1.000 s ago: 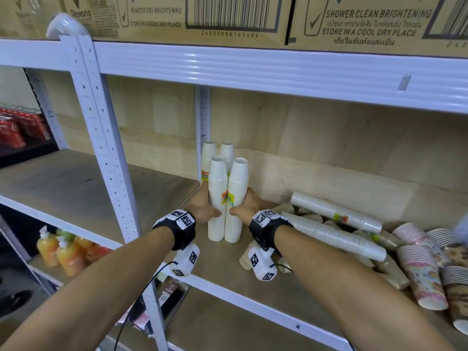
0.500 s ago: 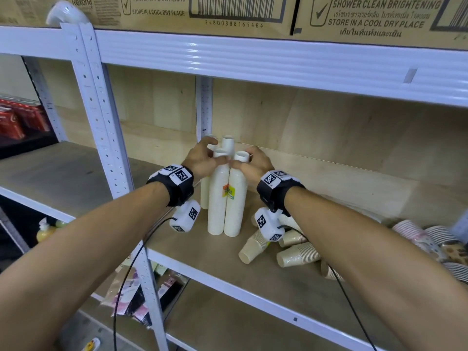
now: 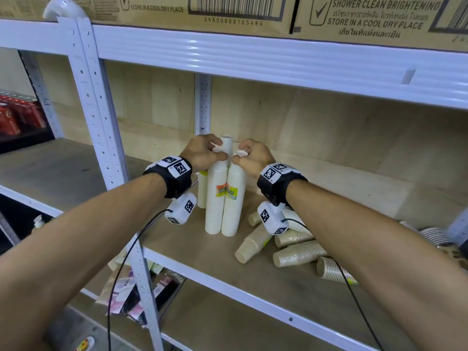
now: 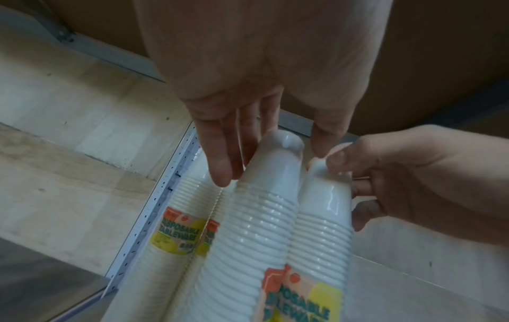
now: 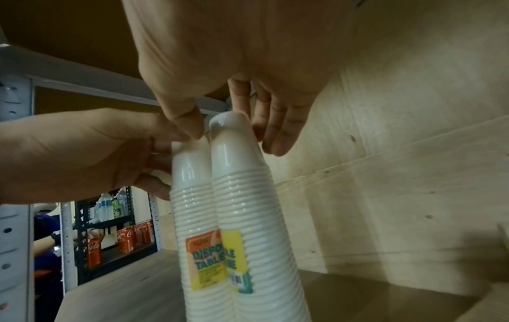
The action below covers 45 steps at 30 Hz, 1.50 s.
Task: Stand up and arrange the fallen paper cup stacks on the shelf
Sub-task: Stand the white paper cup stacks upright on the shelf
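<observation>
Several white paper cup stacks stand upright together at the left end of the wooden shelf [image 3: 192, 252]. My left hand [image 3: 204, 153] grips the top of the front left stack [image 3: 215, 201], fingers on one side and thumb on the other [image 4: 264, 196]. My right hand [image 3: 253, 156] grips the top of the front right stack [image 3: 234, 206] in the same way [image 5: 240, 174]. The two front stacks touch side by side. Two more upright stacks [image 3: 226, 143] stand behind them, partly hidden by my hands.
Several beige cup stacks [image 3: 253, 245] lie fallen on the shelf right of the upright ones, under my right forearm. Patterned cups [image 3: 435, 235] lie at the far right. A white upright post [image 3: 101, 127] stands left. A white beam [image 3: 278, 62] and cardboard boxes are overhead.
Both hands have moved up from the lower sides of the two front stacks to their tops. The stacks still stand upright, pressed together.
</observation>
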Motion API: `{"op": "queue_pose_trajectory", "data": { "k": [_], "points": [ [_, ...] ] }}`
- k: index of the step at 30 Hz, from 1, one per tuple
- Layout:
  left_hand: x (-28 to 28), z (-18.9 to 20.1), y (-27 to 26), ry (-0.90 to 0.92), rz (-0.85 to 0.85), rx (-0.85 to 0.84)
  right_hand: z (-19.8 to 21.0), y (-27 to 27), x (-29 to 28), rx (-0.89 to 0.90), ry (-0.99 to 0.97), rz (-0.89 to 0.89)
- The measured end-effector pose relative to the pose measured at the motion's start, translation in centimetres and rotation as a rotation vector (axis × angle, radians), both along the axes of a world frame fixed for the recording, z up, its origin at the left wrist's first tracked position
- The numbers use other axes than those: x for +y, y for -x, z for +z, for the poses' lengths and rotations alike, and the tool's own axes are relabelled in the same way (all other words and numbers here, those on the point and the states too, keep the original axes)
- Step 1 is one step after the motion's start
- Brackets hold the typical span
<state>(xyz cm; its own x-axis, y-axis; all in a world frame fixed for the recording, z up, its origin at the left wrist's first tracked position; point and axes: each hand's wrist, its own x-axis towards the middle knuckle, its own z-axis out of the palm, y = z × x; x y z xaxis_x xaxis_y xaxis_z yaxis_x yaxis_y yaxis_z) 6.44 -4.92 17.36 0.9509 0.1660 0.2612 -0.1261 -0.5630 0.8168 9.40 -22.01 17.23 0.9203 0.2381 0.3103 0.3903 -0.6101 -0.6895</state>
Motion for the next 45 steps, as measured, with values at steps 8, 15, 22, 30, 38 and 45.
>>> {"op": "queue_pose_trajectory", "data": {
  "k": [8, 15, 22, 30, 38, 45],
  "points": [
    [-0.3, 0.9, 0.4, -0.122, -0.018, -0.01, 0.9, 0.4, -0.5, -0.02, 0.06, 0.026],
    [-0.5, 1.8, 0.0, -0.202, -0.037, 0.048, 1.2, 0.4, -0.2, -0.019, 0.13, -0.014],
    [-0.7, 3.2, 0.2, -0.316, -0.066, 0.127, 2.0, 0.8, 0.1, -0.015, 0.178, 0.036],
    [0.0, 4.3, 0.3, -0.306, -0.064, 0.155, 2.6, 0.7, 1.0, -0.012, 0.151, 0.057],
    [1.9, 4.7, -0.6, -0.331, 0.008, 0.105, 2.6, 0.3, 3.1, -0.059, 0.08, 0.085],
    [3.8, 4.1, -1.8, -0.359, 0.036, 0.099, 1.9, -0.9, 4.9, -0.039, 0.085, 0.072]
  ]
}}
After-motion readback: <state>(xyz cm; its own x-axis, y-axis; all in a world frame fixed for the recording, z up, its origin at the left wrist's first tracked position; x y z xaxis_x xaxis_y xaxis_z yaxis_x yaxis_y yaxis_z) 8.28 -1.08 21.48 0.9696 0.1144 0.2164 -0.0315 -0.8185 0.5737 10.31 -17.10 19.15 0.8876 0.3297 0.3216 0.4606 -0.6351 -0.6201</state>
